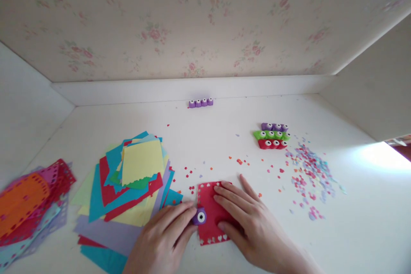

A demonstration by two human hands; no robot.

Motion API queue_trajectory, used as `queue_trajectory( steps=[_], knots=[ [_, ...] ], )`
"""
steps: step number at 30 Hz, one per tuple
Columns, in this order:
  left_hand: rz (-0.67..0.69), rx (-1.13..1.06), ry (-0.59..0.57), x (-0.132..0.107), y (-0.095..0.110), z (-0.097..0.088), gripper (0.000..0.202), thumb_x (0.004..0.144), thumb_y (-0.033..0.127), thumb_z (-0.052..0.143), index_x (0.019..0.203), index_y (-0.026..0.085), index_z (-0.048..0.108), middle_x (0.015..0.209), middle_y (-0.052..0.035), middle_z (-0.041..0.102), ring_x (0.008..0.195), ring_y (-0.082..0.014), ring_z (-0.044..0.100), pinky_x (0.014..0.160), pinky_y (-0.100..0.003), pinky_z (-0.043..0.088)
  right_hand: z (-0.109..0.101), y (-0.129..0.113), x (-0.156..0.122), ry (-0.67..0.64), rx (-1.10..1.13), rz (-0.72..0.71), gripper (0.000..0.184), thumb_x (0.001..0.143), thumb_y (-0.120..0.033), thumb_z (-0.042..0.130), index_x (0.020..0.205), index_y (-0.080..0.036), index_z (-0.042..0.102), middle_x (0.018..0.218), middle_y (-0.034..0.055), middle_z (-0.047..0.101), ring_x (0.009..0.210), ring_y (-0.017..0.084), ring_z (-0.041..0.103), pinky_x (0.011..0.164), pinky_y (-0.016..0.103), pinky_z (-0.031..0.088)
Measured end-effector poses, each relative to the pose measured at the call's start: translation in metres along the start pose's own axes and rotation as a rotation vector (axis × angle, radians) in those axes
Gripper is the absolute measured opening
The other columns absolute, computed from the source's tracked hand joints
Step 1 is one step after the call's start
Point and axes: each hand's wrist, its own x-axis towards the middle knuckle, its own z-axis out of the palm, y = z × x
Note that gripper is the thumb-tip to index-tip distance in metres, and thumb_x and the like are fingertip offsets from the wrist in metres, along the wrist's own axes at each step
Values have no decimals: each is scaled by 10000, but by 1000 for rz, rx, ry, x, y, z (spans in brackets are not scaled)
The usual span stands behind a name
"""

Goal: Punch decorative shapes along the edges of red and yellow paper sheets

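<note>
A red paper square (210, 205) with small shapes punched along its edges lies near the front of the white table (224, 154). My left hand (167, 237) pinches a small purple craft punch (200, 216) set on the square's left edge. On the right half of the square my right hand (253, 222) lies flat, fingers stretched out.
A loose stack of coloured paper squares (128, 184) lies to the left, and a pile of punched sheets (28, 205) at the far left. Rows of purple (201, 102), green (271, 135) and red (272, 144) punches stand behind. Confetti (310, 180) is scattered to the right.
</note>
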Motion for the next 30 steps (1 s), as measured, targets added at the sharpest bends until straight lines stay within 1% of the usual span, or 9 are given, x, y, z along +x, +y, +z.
queue_trajectory(
  steps=[5,12,18,21,25,27,30],
  knots=[
    [44,-1,18,2,-2,0,235,981,270,498,1166,210,628,1051,-29,748,917,-183,710,825,-298,600,0,1,0,-1,4,-1,481,971,-278,506,1444,-230,425,1468,38,471,1401,234,360,1205,557,55],
    [44,-7,23,7,0,-5,236,987,276,475,1127,216,656,1021,-20,758,882,-182,721,795,-298,611,-1,0,2,-8,10,-3,478,969,-274,510,1439,-229,433,1470,34,468,1405,226,354,1206,542,27],
    [50,-5,12,6,-1,-2,237,978,267,488,1142,209,648,1024,-32,755,890,-185,722,808,-302,613,-1,0,2,-3,14,-11,484,966,-270,514,1440,-227,428,1468,35,471,1405,222,353,1204,544,19],
    [14,-22,9,6,0,-4,237,972,296,501,1148,221,641,1034,-33,750,907,-181,722,821,-287,612,-2,0,1,-6,18,-10,483,965,-266,511,1439,-223,430,1467,41,473,1403,224,356,1203,547,23],
    [-57,-79,28,11,7,-15,305,912,377,597,1178,231,622,1074,-47,736,919,-175,723,826,-235,603,-3,-1,2,-5,31,4,482,954,-273,525,1427,-229,447,1456,46,488,1394,237,371,1202,560,68],
    [-102,-132,29,15,11,-20,302,895,372,616,1167,240,625,1069,-42,733,888,-164,724,800,-216,605,-4,-1,2,-2,40,11,482,945,-268,535,1420,-230,459,1447,53,498,1386,247,386,1200,568,86],
    [-188,-206,22,22,18,-19,216,928,326,566,1116,260,649,1044,-24,732,863,-142,719,753,-188,603,-4,-3,2,-1,51,16,488,932,-251,546,1413,-230,470,1440,61,505,1378,259,396,1196,579,92]
  ],
)
